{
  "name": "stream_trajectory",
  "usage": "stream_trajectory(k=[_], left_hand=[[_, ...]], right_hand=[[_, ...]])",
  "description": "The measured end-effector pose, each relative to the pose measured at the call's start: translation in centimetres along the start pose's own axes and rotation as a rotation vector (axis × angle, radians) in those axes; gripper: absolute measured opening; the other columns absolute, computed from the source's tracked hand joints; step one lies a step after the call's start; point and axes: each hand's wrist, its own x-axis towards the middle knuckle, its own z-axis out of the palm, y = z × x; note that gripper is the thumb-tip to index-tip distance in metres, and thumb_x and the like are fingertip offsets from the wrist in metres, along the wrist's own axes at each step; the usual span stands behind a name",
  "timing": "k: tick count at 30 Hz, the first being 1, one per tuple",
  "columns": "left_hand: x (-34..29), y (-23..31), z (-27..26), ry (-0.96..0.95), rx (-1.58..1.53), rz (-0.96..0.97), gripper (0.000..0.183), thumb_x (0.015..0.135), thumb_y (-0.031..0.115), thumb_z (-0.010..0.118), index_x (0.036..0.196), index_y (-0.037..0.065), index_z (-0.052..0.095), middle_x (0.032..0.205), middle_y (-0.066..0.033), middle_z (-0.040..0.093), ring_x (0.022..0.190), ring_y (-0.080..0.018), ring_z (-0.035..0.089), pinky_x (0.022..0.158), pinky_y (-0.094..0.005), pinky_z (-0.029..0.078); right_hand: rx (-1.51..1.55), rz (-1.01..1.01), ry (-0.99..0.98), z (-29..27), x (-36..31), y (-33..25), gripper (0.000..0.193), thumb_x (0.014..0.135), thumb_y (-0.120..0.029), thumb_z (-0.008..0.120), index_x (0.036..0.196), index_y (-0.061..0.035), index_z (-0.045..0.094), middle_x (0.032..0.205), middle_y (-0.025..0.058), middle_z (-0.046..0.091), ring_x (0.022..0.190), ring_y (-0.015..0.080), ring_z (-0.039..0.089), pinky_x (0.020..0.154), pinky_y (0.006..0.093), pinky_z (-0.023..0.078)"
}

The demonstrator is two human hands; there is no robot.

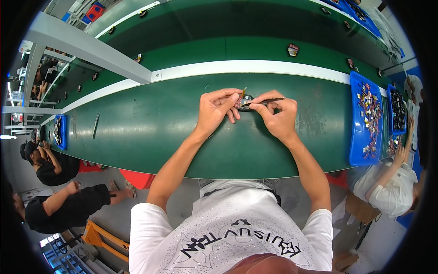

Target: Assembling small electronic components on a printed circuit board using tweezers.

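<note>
Over the middle of the green bench, my left hand [216, 108] pinches a small black-cased electronic part [246, 101] by its left side. Some red and a yellowish piece show at its top, but finer details are too small to tell. My right hand [279, 115] is closed around thin dark tweezers [269, 101], held like a pen. Their tip reaches in over the small part, and whether it touches cannot be made out. Fingers of both hands cover much of the part's edges.
To the right, a blue tray [356, 123] holds many small red and white pieces; a smaller blue bin [391, 105] has black parts. A thin strip [96, 125] lies left on the bench [150, 123]. Beyond a white rail [219, 68], small parts sit on a green belt. People sit at both sides.
</note>
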Motion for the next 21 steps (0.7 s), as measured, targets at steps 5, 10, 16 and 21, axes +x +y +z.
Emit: stream_trajectory(k=[5,10,16,21], left_hand=[[0.05,-0.02,-0.02,0.01,0.01,0.013,0.028,0.1,0.01,0.064,0.117,-0.012,0.067,0.085,-0.0153,0.071,0.059,-0.0195,0.069,0.047,-0.0259,0.053],[-0.07,-0.09,0.0,0.009,0.007,0.011,0.024,0.1,0.007,0.062,0.115,-0.011,0.068,0.083,-0.0147,0.07,0.059,-0.0174,0.068,0.048,-0.0257,0.053],[-0.13,0.02,0.16,0.023,0.024,0.01,0.024,0.1,0.006,0.062,0.115,-0.012,0.067,0.083,-0.0143,0.07,0.058,-0.0172,0.068,0.048,-0.0256,0.052],[0.0,0.31,0.18,0.07,0.016,0.027,0.025,0.099,0.007,0.063,0.113,-0.014,0.066,0.085,-0.0159,0.071,0.058,-0.0206,0.069,0.046,-0.0262,0.053]], right_hand=[[-0.029,-0.005,-0.007,-0.08,-0.22,0.15,0.01,0.08,0.002,0.082,0.087,0.0008,0.076,0.074,0.0021,0.069,0.047,0.0007,0.038,0.044,0.0215,0.026],[0.019,0.02,0.011,0.14,-0.2,0.09,0.009,0.08,0.002,0.082,0.086,0.001,0.075,0.074,0.0015,0.069,0.048,0.0001,0.038,0.045,0.0207,0.026],[0.039,0.059,-0.016,-0.01,-0.18,0.16,0.01,0.08,0.002,0.082,0.087,0.0014,0.074,0.076,0.0022,0.07,0.048,0.0,0.038,0.045,0.0201,0.027],[0.006,0.021,0.049,0.13,-0.32,-0.1,0.012,0.08,0.001,0.082,0.089,0.001,0.074,0.077,0.003,0.07,0.048,0.0007,0.04,0.045,0.0203,0.028]])
